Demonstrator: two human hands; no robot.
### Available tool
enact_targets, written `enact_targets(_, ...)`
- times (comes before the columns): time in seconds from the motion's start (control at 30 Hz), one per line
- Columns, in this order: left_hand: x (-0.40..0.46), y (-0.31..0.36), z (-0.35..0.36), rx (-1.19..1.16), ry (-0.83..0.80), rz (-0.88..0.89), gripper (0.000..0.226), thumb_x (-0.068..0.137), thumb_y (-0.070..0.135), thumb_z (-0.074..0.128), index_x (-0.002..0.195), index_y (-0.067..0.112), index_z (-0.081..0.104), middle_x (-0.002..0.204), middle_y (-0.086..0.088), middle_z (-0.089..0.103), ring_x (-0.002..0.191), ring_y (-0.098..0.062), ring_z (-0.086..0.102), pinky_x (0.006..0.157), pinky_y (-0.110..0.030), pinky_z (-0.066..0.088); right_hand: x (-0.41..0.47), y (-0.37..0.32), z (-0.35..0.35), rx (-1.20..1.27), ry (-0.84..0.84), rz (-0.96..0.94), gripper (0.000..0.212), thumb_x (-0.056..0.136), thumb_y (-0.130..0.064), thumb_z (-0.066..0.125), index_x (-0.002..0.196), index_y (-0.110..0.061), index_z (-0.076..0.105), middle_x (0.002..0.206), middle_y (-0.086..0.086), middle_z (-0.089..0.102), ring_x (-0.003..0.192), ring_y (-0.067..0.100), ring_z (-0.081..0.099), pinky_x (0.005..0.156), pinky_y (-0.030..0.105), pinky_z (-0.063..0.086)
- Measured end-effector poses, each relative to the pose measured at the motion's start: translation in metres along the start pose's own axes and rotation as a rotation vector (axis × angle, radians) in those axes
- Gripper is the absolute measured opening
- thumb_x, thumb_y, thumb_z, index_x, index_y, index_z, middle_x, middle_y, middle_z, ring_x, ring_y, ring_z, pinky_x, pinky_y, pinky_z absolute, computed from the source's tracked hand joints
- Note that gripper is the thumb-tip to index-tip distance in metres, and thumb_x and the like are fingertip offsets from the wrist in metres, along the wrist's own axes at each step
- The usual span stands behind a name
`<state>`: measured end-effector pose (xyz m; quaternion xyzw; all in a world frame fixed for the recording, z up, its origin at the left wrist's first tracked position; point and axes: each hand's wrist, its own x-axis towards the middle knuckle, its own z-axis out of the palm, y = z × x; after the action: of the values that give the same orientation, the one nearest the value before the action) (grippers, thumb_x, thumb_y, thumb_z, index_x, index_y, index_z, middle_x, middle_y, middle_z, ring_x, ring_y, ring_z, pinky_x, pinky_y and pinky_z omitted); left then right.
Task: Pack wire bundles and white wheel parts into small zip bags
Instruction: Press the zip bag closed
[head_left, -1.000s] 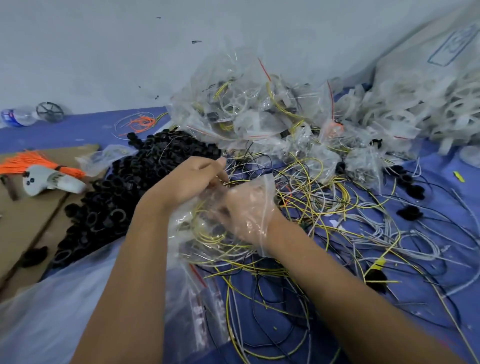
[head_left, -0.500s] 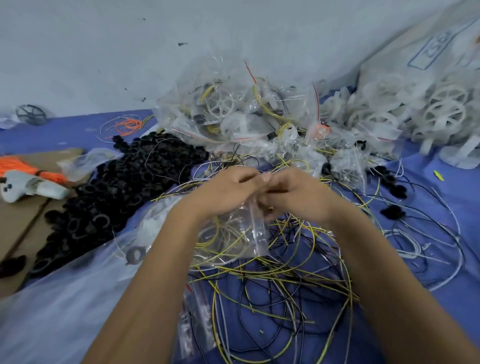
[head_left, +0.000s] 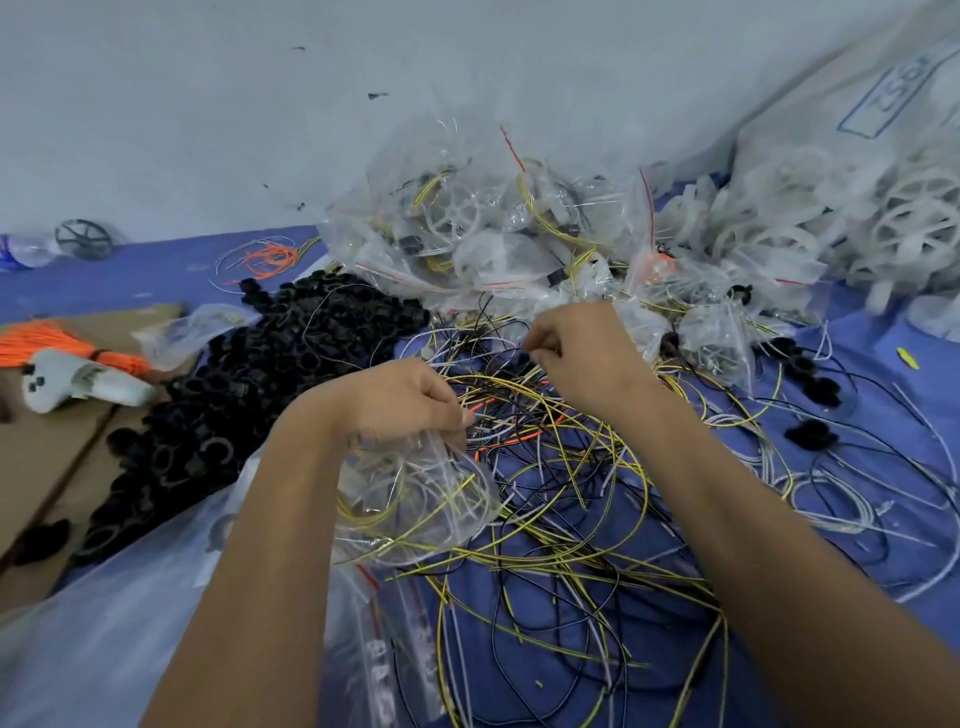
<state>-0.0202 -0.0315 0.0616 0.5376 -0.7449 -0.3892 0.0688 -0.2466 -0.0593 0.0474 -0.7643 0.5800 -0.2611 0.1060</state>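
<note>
- Since half a second ago the two hands, which met at the mouth of the small clear zip bag (head_left: 415, 499), have parted: the right hand (head_left: 582, 358) has gone up and to the right over the wires, and the left hand (head_left: 405, 400) keeps the bag alone.
- The left hand's fingers are curled round the crumpled top of the bag, which hangs below the fist with coiled yellow and white wires inside it.
- The right hand is curled knuckles-up, its fingertips (head_left: 540, 353) pinched together at a thin black strand of the loose tangle of yellow, black and white wires (head_left: 571, 499); the strand itself is too fine to follow.
- That tangle lies on the blue cloth (head_left: 883, 561), directly under and between both forearms.
- Behind the hands is a heap of filled clear bags with red zip strips (head_left: 498, 244); to its right, a pile of white spoked plastic wheels (head_left: 831, 228).
- Left of the hands lies a heap of black plastic rings (head_left: 249, 384), touching the brown cardboard sheet (head_left: 47, 457).
</note>
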Motion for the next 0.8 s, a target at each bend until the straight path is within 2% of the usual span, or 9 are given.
enact_targets(0.07,-0.001,0.000,-0.002,0.035,0.013,-0.030,0.034,0.095,0.046,0.068,0.072,0.026,0.082,0.071,0.000,0.073,0.065,-0.021,0.057,0.066,-0.032,0.045,0.007,-0.008,0.007,-0.032,-0.086,-0.026,0.011,0.093,-0.022,0.071,0.100,-0.016,0.077,0.096,0.006,0.076,0.091,0.023,0.069,0.085,0.035,0.056)
enact_targets(0.17,0.000,-0.004,-0.004,0.080,0.046,-0.125,0.041,0.094,0.044,0.069,0.061,0.023,0.078,0.054,0.004,0.059,0.057,-0.017,0.050,0.061,-0.027,0.039,0.011,-0.015,0.011,-0.177,-0.282,-0.033,0.044,0.076,-0.053,0.082,0.104,-0.021,0.070,0.094,0.000,0.067,0.089,0.023,0.064,0.082,0.036,0.055)
enact_targets(0.23,-0.001,-0.006,-0.005,0.107,0.067,-0.149,0.041,0.095,0.041,0.069,0.059,0.022,0.077,0.052,0.001,0.059,0.053,-0.014,0.052,0.058,-0.025,0.041,0.012,-0.013,0.011,-0.190,-0.318,-0.033,0.048,0.071,-0.045,0.089,0.108,-0.020,0.071,0.093,0.000,0.066,0.087,0.022,0.063,0.079,0.033,0.054)
enact_targets(0.3,-0.001,-0.005,-0.005,0.099,0.102,-0.143,0.035,0.093,0.034,0.072,0.061,0.020,0.078,0.071,-0.015,0.071,0.069,-0.024,0.066,0.069,-0.031,0.053,0.012,-0.008,0.008,-0.113,-0.295,-0.021,0.032,0.075,-0.025,0.088,0.103,-0.016,0.075,0.091,0.002,0.074,0.085,0.021,0.068,0.077,0.031,0.055)
enact_targets(0.37,0.003,-0.004,-0.004,0.121,0.213,-0.124,0.029,0.090,0.031,0.074,0.065,0.017,0.076,0.080,-0.013,0.074,0.077,-0.024,0.070,0.070,-0.033,0.056,0.009,0.000,0.002,0.050,-0.242,0.036,0.021,0.078,-0.014,0.085,0.098,-0.014,0.079,0.085,0.003,0.076,0.081,0.018,0.072,0.074,0.031,0.057)
enact_targets(0.43,0.009,-0.001,-0.001,0.189,0.371,-0.093,0.026,0.090,0.032,0.075,0.067,0.019,0.072,0.069,0.002,0.069,0.064,-0.011,0.062,0.057,-0.023,0.045,0.005,0.008,-0.004,0.241,-0.188,0.089,0.020,0.078,-0.011,0.084,0.097,-0.016,0.080,0.080,0.000,0.077,0.075,0.013,0.073,0.066,0.026,0.054)
enact_targets(0.57,0.018,0.009,0.009,0.155,0.537,0.025,0.018,0.087,0.024,0.076,0.071,0.025,0.068,0.070,0.011,0.065,0.067,-0.003,0.060,0.060,-0.020,0.041,-0.002,0.019,-0.011,0.512,-0.063,0.180,0.017,0.078,-0.012,0.086,0.093,-0.013,0.078,0.076,0.001,0.076,0.071,0.014,0.073,0.063,0.026,0.055)
enact_targets(0.67,0.022,0.013,0.017,0.131,0.582,0.082,0.019,0.084,0.020,0.078,0.070,0.026,0.066,0.069,0.013,0.064,0.066,-0.002,0.058,0.062,-0.024,0.043,-0.004,0.025,-0.014,0.591,-0.022,0.245,0.018,0.078,-0.016,0.087,0.091,-0.016,0.075,0.076,0.001,0.076,0.062,0.006,0.068,0.051,0.015,0.046)
enact_targets(0.8,0.025,0.018,0.024,0.164,0.611,0.103,0.015,0.083,0.019,0.077,0.076,0.026,0.066,0.081,0.009,0.061,0.077,-0.011,0.057,0.073,-0.029,0.045,-0.008,0.030,-0.015,0.669,-0.036,0.247,0.007,0.085,-0.012,0.081,0.088,-0.011,0.075,0.069,0.007,0.074,0.057,0.011,0.061,0.050,0.022,0.045)
